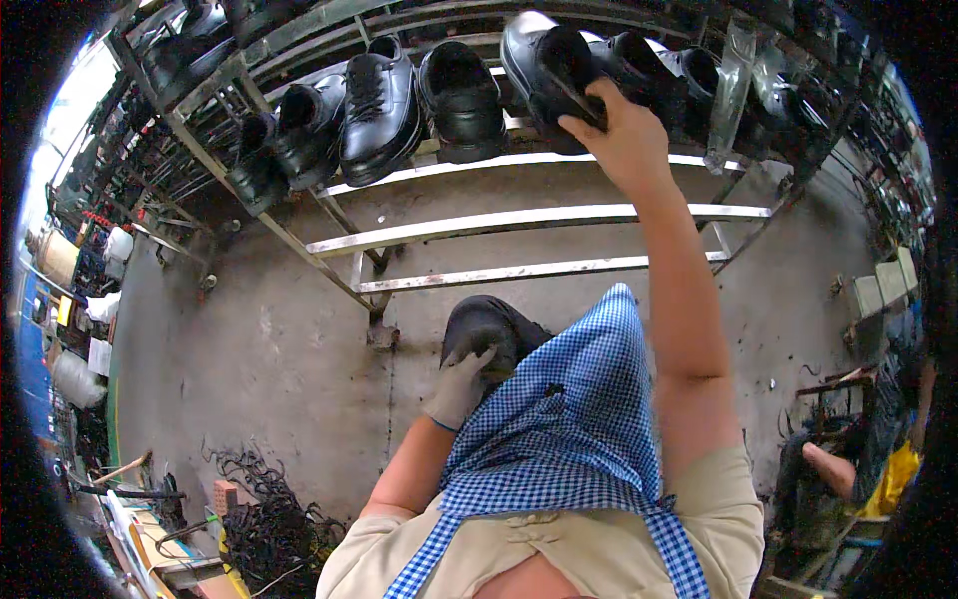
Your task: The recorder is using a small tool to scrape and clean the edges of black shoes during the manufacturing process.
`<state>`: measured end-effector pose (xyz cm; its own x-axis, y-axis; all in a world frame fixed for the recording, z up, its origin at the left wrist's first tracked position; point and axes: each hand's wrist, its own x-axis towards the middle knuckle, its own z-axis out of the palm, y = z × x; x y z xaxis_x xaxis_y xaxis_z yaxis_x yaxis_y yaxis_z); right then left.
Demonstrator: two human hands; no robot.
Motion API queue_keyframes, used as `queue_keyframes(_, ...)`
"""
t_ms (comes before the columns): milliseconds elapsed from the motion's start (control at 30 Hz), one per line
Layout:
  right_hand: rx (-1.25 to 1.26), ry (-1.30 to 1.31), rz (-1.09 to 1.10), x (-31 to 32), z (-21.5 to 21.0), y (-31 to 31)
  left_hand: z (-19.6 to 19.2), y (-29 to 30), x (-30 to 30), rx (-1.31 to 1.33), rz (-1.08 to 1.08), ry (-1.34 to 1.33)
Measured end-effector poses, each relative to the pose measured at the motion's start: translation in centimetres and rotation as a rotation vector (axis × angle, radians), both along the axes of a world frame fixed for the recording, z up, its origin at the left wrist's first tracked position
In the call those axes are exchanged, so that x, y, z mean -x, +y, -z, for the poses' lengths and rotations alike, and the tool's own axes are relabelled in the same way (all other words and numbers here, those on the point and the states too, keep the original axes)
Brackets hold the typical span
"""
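My bare right hand (631, 135) reaches up to the metal rack and grips a black shoe (539, 65) by its collar, fingers and thumb closed at the opening. That shoe is tilted, its toe pointing away from me. My left hand (461, 386), in a pale glove, rests on my dark-trousered knee (484, 324) with its fingers laid out and nothing seen in them. Left of the held shoe stand another black shoe (461, 100) and a laced black shoe (379, 115). To its right sits one more black shoe (639, 65), partly covered by my hand.
The rack's lower metal bars (539, 216) run across in front of my legs. A blue checked apron (559, 419) covers my lap. Black scraps (269, 524) lie in a heap at the lower left. Another person's limb (830, 469) shows at the right edge.
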<state>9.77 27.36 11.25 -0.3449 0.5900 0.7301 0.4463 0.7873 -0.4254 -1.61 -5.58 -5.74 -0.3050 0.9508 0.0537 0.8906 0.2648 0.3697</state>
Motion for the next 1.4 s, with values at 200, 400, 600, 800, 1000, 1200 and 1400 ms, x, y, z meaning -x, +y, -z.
queue_keyframes(200, 0.367, 0.133, -0.186, -4.7, 6.7, -8.0, -6.9, 2.2, -2.7, 0.097, -0.279, -0.635)
queue_keyframes(400, 0.45, 0.154, -0.273, -10.9, 13.7, -16.8, -3.3, 2.6, -0.8, -0.233, -0.171, -1.4)
queue_keyframes(600, 0.47, -0.213, -0.593, -12.4, 16.0, -20.9, -2.9, 6.4, 1.1, -0.376, -0.366, -1.33)
queue_keyframes(800, 0.5, -0.399, -0.985, -12.3, 19.5, -22.5, -1.7, 6.6, 3.6, -0.626, -0.441, -1.306)
queue_keyframes(1000, 0.894, -0.019, -0.921, -12.1, 17.4, -19.7, -5.8, 4.7, 1.4, -0.585, -0.14, -1.031)
queue_keyframes(1200, 0.443, 0.128, -0.766, -11.0, 10.3, -15.5, -10.2, 4.3, -0.8, -0.349, -0.079, -0.962)
queue_keyframes(1400, 0.008, -0.142, -0.79, -9.8, 6.0, -14.7, -10.1, 3.7, -0.8, -0.19, 0.149, -0.951)
